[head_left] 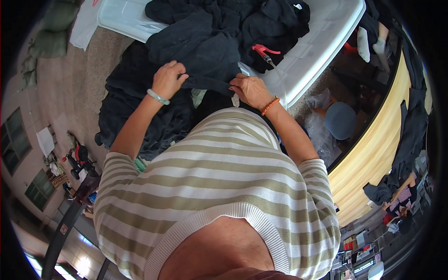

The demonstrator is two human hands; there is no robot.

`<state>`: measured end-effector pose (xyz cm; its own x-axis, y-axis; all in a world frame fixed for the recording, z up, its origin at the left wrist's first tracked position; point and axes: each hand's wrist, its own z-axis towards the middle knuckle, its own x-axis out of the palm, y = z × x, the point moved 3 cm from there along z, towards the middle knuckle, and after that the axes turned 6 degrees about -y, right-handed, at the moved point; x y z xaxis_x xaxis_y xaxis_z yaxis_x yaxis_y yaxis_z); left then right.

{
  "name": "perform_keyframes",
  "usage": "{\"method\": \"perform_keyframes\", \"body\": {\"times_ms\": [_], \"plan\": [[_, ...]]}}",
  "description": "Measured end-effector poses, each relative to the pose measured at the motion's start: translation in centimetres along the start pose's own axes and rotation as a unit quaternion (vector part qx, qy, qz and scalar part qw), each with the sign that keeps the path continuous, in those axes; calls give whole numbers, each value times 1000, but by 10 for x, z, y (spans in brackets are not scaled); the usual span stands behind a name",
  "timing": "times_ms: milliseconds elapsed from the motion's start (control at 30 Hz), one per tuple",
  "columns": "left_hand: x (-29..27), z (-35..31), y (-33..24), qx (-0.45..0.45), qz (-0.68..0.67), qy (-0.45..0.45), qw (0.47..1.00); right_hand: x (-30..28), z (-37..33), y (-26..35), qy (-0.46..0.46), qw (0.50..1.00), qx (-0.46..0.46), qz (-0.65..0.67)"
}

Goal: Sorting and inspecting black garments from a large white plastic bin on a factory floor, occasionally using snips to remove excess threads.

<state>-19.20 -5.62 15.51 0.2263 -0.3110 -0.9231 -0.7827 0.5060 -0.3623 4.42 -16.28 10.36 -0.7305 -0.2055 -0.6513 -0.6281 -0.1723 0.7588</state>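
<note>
Between my hands the edge of a black garment [205, 84] is stretched into a flat, band-like strip. My left hand [170, 83], with a pale bangle at its wrist, pinches the strip's left end. At the other end my right hand [251, 90], wearing an orange beaded bracelet, grips it with bent fingers. A heap of black cloth [196, 51] lies just beyond my hands, and more dark cloth hangs down beside my left forearm. Past my right hand, a red air blow gun [266, 51] with a clear hose rests on the heap.
A white plastic tub [322, 51] stands ahead to the right; another white rim [126, 21] shows at the far left. At right is a wood-topped table [373, 154] with dark cloth on it. Beneath it are a round grey-blue stool seat [340, 121] and clear plastic bags [319, 130].
</note>
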Motion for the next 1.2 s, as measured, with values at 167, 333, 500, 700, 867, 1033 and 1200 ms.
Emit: {"method": "perform_keyframes", "body": {"times_ms": [167, 333, 500, 700, 867, 1033, 1200], "plan": [[16, 24, -68, 177, -120, -87, 973, -1, 1, 2, -47, 998, 39, 9], [75, 68, -78, 178, 43, 15, 983, 9, 7, 10, -44, 998, 31, 39], [66, 88, -47, 102, 177, 37, 978, 9, 11, 13, -34, 991, 53, 115], [42, 90, -28, -29, 94, -74, 992, 13, 7, 11, -39, 988, 25, 147], [52, 86, -45, 202, 228, -139, 942, 7, 5, 7, -80, 995, 41, 49], [71, 84, -56, 376, 203, -10, 904, -7, 12, 7, -96, 992, 54, -66], [78, 82, -58, 523, 209, 46, 825, -12, 18, 4, -123, 991, 44, -20]]}}
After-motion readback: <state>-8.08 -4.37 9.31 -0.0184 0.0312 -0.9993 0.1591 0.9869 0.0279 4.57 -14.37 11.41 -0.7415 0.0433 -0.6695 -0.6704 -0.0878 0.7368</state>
